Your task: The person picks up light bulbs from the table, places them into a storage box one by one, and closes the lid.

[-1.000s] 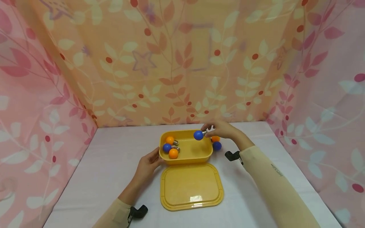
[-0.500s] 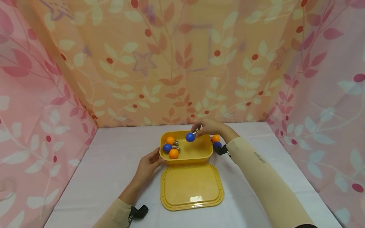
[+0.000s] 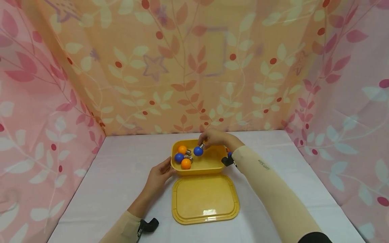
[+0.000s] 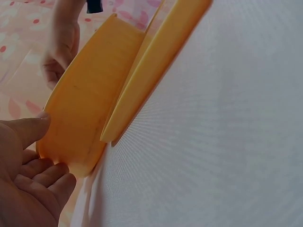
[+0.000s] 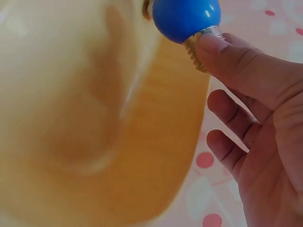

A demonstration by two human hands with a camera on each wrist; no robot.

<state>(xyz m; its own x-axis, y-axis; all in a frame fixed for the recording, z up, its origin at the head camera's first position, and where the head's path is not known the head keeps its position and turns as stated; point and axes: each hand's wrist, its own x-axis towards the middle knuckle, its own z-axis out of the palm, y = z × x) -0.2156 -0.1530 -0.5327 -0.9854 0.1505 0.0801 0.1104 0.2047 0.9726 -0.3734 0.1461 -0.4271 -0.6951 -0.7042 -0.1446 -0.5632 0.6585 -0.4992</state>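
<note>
In the head view my right hand is over the yellow plastic box. Its thumb and fingers pinch a blue light bulb by the metal screw base, as the right wrist view confirms with the blue globe beyond the thumb. At the box's left end, my left hand rests with thumb and fingers touching the wall near the front corner. Inside the box, on the left, lie an orange bulb, a second blue bulb and another orange bulb.
A yellow lid lies flat in front of the box on the white tabletop. Right of the box, an orange bulb and a blue bulb are mostly hidden by my right forearm. Patterned cloth surrounds the table.
My right hand has moved left and lower into the box with the blue bulb, whose globe now tips downward. The left hand, the box and the lid have stayed in place.
</note>
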